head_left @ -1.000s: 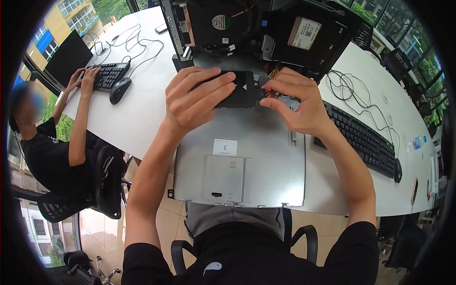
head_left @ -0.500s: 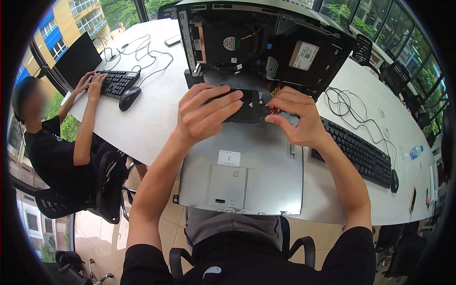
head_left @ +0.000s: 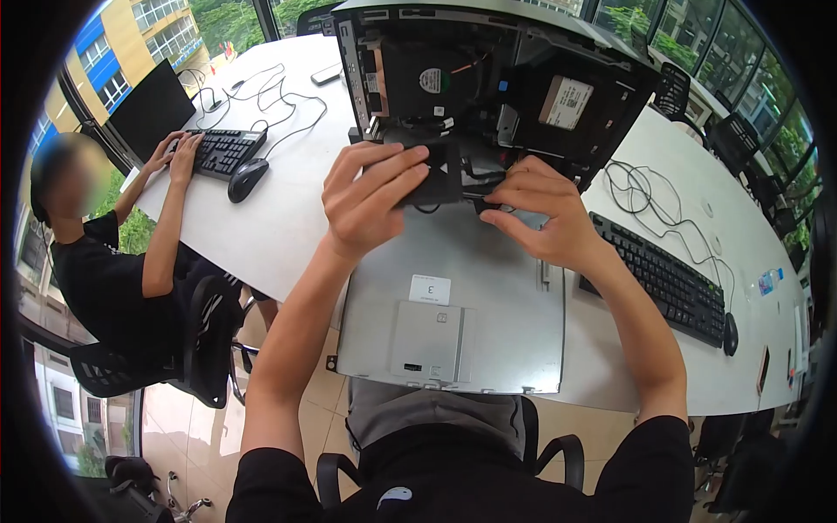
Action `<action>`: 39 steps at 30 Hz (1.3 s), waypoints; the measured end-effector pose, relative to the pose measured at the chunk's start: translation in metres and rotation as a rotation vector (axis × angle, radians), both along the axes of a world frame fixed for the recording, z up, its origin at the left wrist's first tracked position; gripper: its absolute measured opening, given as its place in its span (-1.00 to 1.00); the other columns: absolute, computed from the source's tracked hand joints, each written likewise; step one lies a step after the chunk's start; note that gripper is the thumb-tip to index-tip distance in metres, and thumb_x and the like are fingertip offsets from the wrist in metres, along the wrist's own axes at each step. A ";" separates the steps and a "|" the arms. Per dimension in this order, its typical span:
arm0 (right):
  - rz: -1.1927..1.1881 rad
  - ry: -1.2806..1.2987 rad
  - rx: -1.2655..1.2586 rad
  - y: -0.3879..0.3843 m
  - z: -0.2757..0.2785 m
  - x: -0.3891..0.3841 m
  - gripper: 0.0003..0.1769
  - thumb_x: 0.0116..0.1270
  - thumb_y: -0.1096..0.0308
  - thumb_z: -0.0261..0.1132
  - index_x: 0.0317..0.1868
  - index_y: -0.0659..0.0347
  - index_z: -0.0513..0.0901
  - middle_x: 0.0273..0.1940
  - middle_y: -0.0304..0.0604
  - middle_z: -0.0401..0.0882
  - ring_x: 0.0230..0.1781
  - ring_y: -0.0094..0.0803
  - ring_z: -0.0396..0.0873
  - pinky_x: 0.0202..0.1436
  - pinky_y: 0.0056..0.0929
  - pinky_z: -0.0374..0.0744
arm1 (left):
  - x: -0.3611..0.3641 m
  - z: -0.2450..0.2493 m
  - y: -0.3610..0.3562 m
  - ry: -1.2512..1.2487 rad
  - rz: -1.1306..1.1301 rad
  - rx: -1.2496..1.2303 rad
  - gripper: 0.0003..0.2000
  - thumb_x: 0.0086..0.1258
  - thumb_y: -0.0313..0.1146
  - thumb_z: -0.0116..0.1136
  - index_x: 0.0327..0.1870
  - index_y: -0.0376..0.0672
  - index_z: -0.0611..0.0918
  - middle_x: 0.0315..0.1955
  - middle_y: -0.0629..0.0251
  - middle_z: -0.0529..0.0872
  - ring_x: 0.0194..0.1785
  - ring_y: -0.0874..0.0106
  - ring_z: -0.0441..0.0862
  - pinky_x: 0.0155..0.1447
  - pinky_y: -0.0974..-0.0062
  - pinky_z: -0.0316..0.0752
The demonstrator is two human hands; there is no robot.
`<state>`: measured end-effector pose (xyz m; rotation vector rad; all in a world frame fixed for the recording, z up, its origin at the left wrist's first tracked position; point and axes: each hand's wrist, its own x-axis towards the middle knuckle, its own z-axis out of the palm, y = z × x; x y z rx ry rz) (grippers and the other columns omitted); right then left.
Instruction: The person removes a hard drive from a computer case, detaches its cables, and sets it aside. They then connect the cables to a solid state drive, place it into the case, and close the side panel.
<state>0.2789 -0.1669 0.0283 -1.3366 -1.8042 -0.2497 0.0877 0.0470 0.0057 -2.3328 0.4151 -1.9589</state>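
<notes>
My left hand (head_left: 373, 193) is closed around a flat black drive (head_left: 445, 179) with a small white triangle on it. Its fingers lie over the top of the drive. To the right, my right hand (head_left: 547, 209) pinches black cables (head_left: 478, 181) between thumb and fingers, close to the drive's right end. Behind both hands stands the opened computer case (head_left: 410, 65), its inside facing me, with a fan and a labelled drive unit (head_left: 567, 103) showing. The flat metal panel (head_left: 366, 322) with a white numbered sticker lies below my hands.
A keyboard (head_left: 663, 275) and mouse (head_left: 731, 334) lie at the right, with loose cable (head_left: 641, 196) behind them. On the left, a person (head_left: 113, 253) types on another keyboard (head_left: 228, 150) before a monitor (head_left: 150, 100); a second mouse (head_left: 248, 179) is near. A bottle (head_left: 769, 281) lies far right.
The drive has shifted left and up in my left hand, away from my right hand. A gap with dark cables now shows between the drive's end and my right fingers.
</notes>
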 end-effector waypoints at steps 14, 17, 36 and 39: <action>-0.108 0.135 -0.056 -0.003 -0.001 -0.013 -0.70 0.41 0.39 0.59 0.06 0.37 0.85 -0.12 -0.01 0.87 -0.09 -0.18 0.70 0.04 -0.25 0.66 | 0.008 -0.013 -0.003 0.085 -0.082 0.064 -0.53 -0.16 -0.67 0.27 -0.10 -0.25 0.87 -0.04 0.13 0.97 0.00 0.12 0.83 0.05 0.29 0.80; -0.076 0.221 -0.098 -0.002 -0.008 -0.015 -0.74 0.42 0.42 0.58 0.03 0.39 0.85 -0.15 0.00 0.85 -0.18 -0.19 0.67 -0.02 -0.29 0.64 | 0.011 -0.016 -0.006 0.071 -0.088 0.047 -0.58 -0.11 -0.63 0.35 -0.13 -0.12 0.89 -0.05 0.32 0.97 -0.04 0.26 0.84 -0.02 0.35 0.75; -0.074 0.133 -0.147 -0.005 -0.014 -0.006 -0.70 0.41 0.41 0.57 0.07 0.40 0.85 -0.14 0.04 0.85 -0.07 -0.08 0.69 0.10 -0.19 0.65 | 0.000 -0.014 0.014 -0.014 -0.063 -0.179 -0.64 0.22 -0.82 0.51 0.04 -0.39 0.78 -0.09 -0.13 0.94 -0.05 0.11 0.95 0.07 0.37 0.81; -0.109 0.115 -0.216 -0.006 -0.014 -0.005 -0.67 0.43 0.37 0.56 0.11 0.40 0.84 -0.13 0.03 0.85 -0.03 -0.05 0.70 0.15 -0.13 0.66 | 0.002 -0.014 0.010 0.009 -0.081 -0.168 -0.63 0.19 -0.84 0.52 0.03 -0.39 0.78 -0.11 -0.14 0.94 -0.05 0.10 0.96 0.07 0.40 0.82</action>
